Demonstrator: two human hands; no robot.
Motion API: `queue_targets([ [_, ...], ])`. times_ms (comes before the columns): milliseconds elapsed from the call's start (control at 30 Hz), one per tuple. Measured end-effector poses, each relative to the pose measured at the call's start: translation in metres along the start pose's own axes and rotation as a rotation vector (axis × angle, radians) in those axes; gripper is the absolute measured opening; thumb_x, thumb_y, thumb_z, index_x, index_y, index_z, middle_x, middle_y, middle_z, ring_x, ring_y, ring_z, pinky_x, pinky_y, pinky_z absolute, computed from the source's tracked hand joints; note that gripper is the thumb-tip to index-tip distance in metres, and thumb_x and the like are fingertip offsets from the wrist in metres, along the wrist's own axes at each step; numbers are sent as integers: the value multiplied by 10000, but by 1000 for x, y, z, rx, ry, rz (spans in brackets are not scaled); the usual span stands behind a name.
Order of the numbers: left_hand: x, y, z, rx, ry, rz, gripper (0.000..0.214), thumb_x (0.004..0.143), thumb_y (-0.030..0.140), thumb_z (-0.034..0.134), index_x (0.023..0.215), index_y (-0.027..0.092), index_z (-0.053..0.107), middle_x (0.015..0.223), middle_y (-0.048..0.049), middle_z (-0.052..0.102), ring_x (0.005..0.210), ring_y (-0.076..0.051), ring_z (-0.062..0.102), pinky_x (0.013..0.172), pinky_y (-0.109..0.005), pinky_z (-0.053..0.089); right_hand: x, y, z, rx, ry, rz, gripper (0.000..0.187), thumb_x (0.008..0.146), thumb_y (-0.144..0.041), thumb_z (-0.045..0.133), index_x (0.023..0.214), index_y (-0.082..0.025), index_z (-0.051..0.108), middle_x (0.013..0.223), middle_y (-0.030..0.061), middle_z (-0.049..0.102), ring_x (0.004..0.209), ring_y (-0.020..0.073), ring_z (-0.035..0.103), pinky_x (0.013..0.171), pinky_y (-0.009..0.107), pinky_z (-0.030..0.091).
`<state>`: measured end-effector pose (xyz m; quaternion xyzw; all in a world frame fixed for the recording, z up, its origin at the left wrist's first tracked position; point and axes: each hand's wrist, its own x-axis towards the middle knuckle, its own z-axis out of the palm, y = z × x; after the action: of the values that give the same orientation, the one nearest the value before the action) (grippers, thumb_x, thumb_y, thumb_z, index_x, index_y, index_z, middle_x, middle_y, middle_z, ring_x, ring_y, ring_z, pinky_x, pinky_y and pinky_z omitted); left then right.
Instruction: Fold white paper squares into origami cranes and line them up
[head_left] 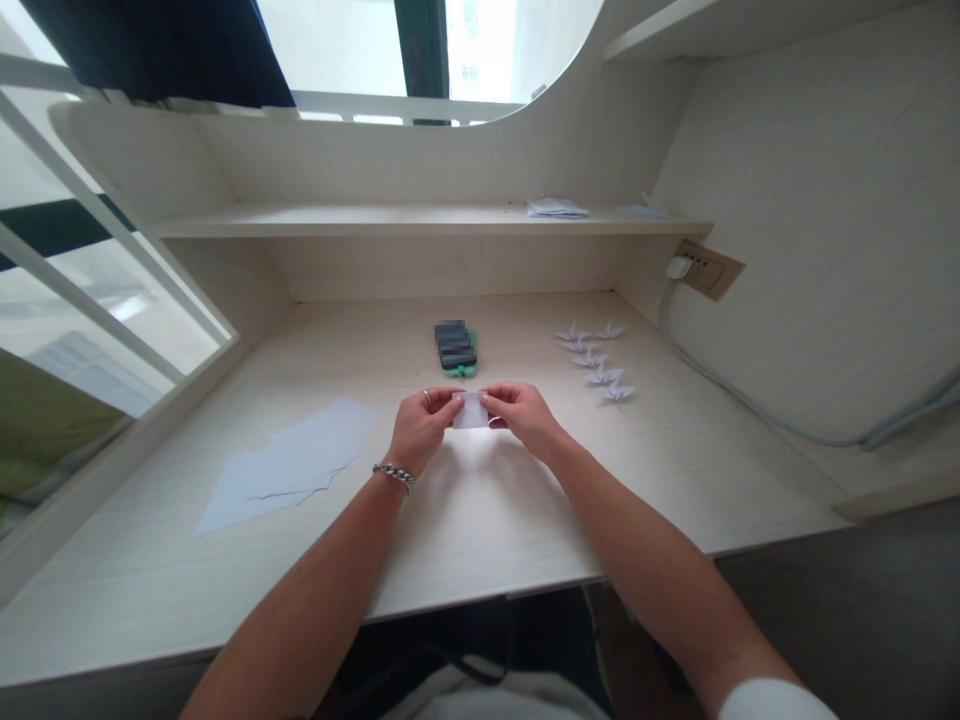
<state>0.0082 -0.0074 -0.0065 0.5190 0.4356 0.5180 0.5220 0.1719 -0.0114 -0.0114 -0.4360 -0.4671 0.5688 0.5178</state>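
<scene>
A small piece of white paper (pixel 471 410) is held up between my two hands, just above the desk. My left hand (pixel 424 425), with a ring and a chain bracelet at the wrist, pinches its left edge between thumb and fingers. On the opposite edge, my right hand (pixel 526 416) grips it the same way. Whether the paper has folds in it I cannot make out. Several folded white paper cranes (pixel 602 377) stand in a loose group to the right. Flat sheets of white paper (pixel 289 465) overlap on the left side of the desk.
Just beyond my hands lies a dark, blurred-out phone-like object with a green edge (pixel 456 350). Folded papers (pixel 556 208) rest on the shelf (pixel 390 222). On the right, a cable (pixel 739 402) runs from a wall socket (pixel 709 270). The desk's front edge is close to me.
</scene>
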Motion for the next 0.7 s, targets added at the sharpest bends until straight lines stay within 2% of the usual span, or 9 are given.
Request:
queue_targets([
  [200, 0, 0, 0, 9, 4, 8, 384, 610, 383, 816, 857, 104, 723, 725, -65, 726, 631, -143, 627, 597, -254, 492, -1, -2, 1, 3, -1, 6, 333, 561, -340, 817, 814, -151, 714, 746, 24, 704, 643, 120, 619, 536, 218, 483],
  [700, -5, 7, 3, -120, -7, -42, 393, 573, 346, 829, 859, 99, 720, 763, -80, 734, 665, -163, 658, 676, -310, 542, -1, -1, -1, -42, 61, -48, 309, 572, -335, 786, 816, -154, 727, 721, 28, 704, 618, 122, 598, 510, 221, 465],
])
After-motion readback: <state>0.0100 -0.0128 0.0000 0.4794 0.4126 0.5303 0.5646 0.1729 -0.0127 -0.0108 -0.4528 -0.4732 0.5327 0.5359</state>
